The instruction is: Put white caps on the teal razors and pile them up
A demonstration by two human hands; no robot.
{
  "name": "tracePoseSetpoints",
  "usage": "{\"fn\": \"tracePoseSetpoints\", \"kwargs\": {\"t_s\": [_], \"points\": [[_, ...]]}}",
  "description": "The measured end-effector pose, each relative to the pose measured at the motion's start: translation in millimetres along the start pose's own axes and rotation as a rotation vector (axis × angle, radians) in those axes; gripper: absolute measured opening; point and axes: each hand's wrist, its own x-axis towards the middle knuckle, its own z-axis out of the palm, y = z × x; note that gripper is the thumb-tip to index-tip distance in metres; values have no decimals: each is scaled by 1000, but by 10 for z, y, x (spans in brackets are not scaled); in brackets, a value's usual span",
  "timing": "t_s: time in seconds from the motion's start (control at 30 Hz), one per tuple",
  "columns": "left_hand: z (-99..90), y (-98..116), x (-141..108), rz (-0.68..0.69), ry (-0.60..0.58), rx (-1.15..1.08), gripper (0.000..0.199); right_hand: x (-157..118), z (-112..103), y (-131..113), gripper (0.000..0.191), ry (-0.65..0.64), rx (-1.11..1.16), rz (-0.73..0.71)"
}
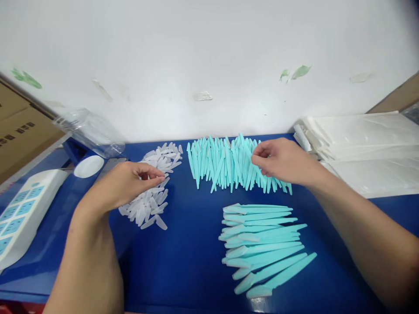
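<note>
My left hand hovers over a heap of small translucent plastic blade caps, thumb and fingertips pinched together. Whatever may be between those fingertips is too small to make out. At the right part of a pile of turquoise eyebrow razors, my right hand is closed in a pinch. Its fingers hide whether a razor is held. Nearer to me lies a row of turquoise razors with caps over their heads, handles pointing right.
On the left are a white power strip, a white round lid, a clear plastic jar on its side and a cardboard box. Stacked clear plastic bags lie at right. A white wall borders the blue table.
</note>
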Motion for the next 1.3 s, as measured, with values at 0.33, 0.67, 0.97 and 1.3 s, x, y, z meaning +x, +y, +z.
{"fn": "tracePoseSetpoints", "kwargs": {"t_s": [0.33, 0.67, 0.97, 1.3], "points": [[203, -29, 190, -178, 34, 240, 23, -362, -149, 282, 24, -463, 437, -128], [291, -21, 208, -97, -8, 280, 33, -399, 1, 266, 26, -491, 326, -129], [298, 63, 167, 89, -37, 229, 36, -422, -6, 251, 23, -485, 263, -128], [333, 397, -43, 185, -143, -254, 31, -503, 42, 153, 21, -439, 140, -242]]}}
